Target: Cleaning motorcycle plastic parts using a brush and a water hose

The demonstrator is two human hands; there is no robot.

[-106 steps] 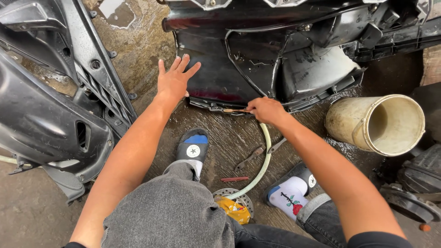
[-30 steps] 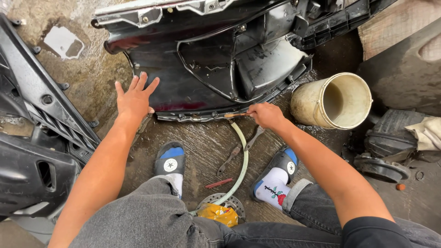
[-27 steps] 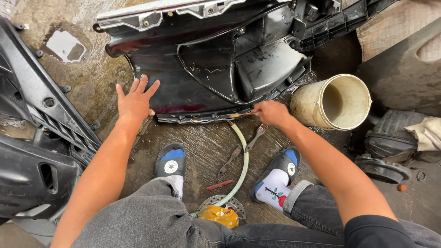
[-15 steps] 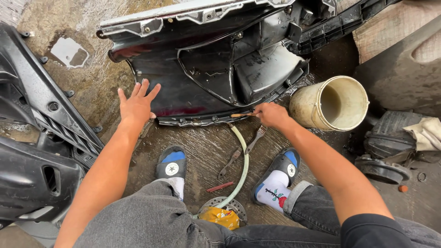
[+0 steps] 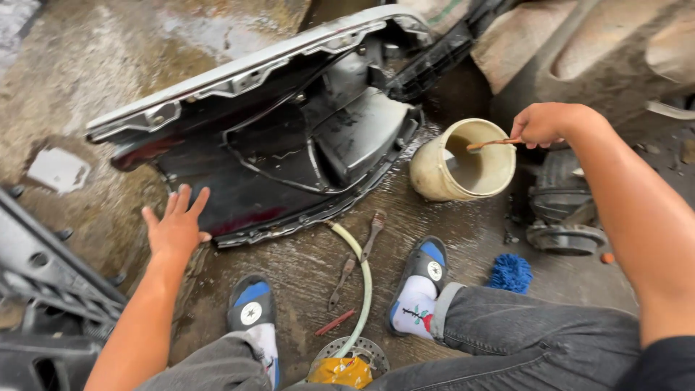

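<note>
— Over the cream bucket [image 5: 452, 170] lying on its side at the right, the right hand [image 5: 544, 123] pinches a thin brush [image 5: 492, 143], its tip inside the bucket's mouth.

— And the left hand [image 5: 176, 230]?

— Fingers spread wide, flat on the near edge of the black body panel [image 5: 289, 152] on the wet floor [image 5: 94, 108]. Pale hose [image 5: 362, 275] and two wrenches [image 5: 373, 232] lie between the feet.

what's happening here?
A person crouches on a wet floor over a black body panel. The left hand lies flat on the panel's near edge. The right hand holds a thin brush, its tip inside a tipped cream bucket. Hose and wrenches lie between the feet.
</note>
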